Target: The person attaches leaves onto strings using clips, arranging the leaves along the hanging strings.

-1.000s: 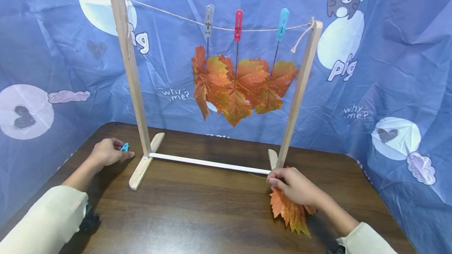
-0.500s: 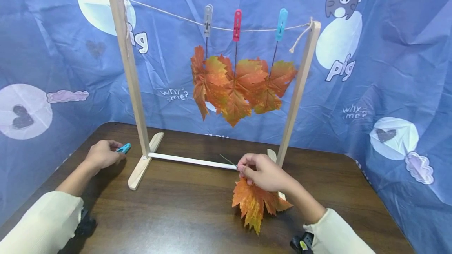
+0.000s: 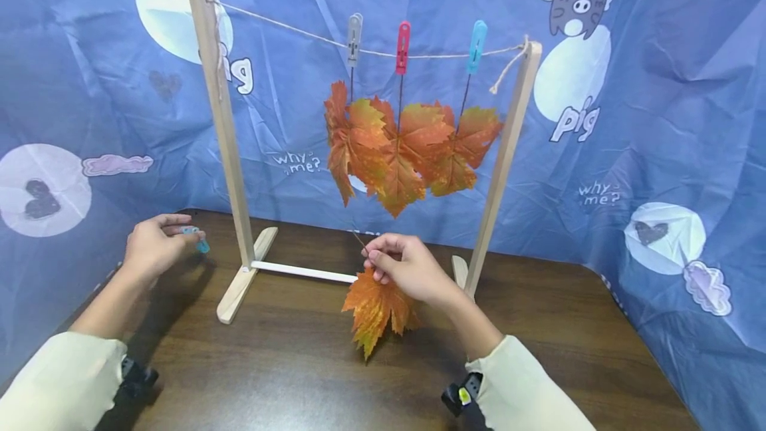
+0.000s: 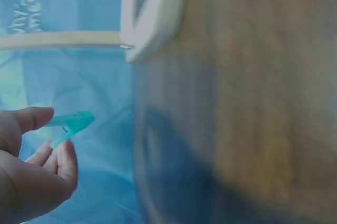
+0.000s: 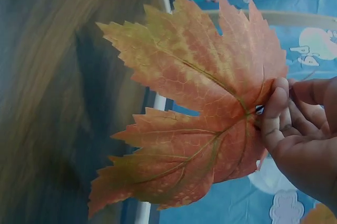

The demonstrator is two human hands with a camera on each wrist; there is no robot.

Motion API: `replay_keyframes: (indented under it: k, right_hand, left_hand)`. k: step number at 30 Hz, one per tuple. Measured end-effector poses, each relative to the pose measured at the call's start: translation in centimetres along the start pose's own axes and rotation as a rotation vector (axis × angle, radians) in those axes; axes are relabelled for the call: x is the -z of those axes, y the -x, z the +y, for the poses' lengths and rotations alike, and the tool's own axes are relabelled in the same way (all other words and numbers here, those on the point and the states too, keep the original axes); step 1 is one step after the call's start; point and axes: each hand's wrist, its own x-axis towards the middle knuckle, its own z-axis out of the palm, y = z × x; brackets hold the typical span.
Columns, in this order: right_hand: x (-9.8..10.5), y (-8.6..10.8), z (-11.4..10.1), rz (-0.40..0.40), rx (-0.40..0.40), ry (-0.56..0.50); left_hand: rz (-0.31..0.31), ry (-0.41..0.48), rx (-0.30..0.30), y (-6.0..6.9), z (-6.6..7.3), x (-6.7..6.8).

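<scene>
My left hand (image 3: 157, 245) pinches a light blue clothespin (image 4: 79, 123) between thumb and fingers, left of the wooden rack. In the left wrist view its two handles lie between the thumb and fingertips. Toward the middle of the rack, my right hand (image 3: 409, 268) pinches an orange maple leaf (image 5: 195, 108) by its thin stem; the leaf hangs below the fingers and the stem points up and left. A cord (image 3: 281, 24) runs across the rack's top. On it a grey clothespin (image 3: 354, 40), a red clothespin (image 3: 403, 48) and a blue clothespin (image 3: 476, 47) hold hanging orange leaves (image 3: 397, 171).
The rack's left post (image 3: 221, 125) and right post (image 3: 505, 165) stand on wooden feet. A white crossbar (image 3: 305, 271) joins them low down, partly behind the held leaf. The brown table (image 3: 269, 364) ends at a blue printed cloth (image 3: 149, 118).
My right hand has carried the leaf left and upward from beside the right post to the rack's middle. My left hand has moved slightly left and up, turning the clothespin.
</scene>
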Motion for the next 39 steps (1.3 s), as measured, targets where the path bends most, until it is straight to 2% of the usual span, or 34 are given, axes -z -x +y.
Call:
replay_keyframes:
  k: [4,7,11,14,20,23,27,30,34,39]
  right_hand:
    - [-1.0,-1.0,-0.6,0.034,0.028,-0.051]
    - [-1.8,-1.7,-1.0,0.05,0.04,-0.086]
    - [-2.7,-2.3,-1.6,0.056,0.045,-0.114]
    - [-3.3,-2.8,-2.0,0.067,0.038,-0.137]
    - [-4.4,-3.8,-3.3,0.134,0.019,-0.207]
    - [-4.9,-4.3,-4.2,0.156,0.011,-0.229]
    - [-5.3,-4.9,-5.3,0.146,-0.012,-0.261]
    - [-5.6,-5.2,-6.3,0.128,-0.019,-0.261]
    - [-6.0,-5.7,-7.8,0.121,0.012,-0.227]
    - [-6.3,-6.4,-9.8,0.135,0.064,-0.191]
  left_hand:
    - [0.042,0.23,0.02,0.1,1.9,0.9]
    - [0.059,0.393,0.013,0.3,3.3,1.7]
    - [0.066,0.483,-0.022,0.8,5.4,2.6]
    - [0.087,0.438,-0.077,1.4,7.2,3.3]
    - [0.182,0.343,-0.264,2.2,11.4,3.9]
    - [0.224,0.318,-0.338,2.4,13.7,4.1]
    - [0.242,0.334,-0.383,2.5,16.4,4.5]
    - [0.249,0.341,-0.396,2.4,18.2,4.7]
    - [0.245,0.345,-0.416,2.1,20.3,5.1]
    - [0.207,0.381,-0.46,1.6,23.0,5.4]
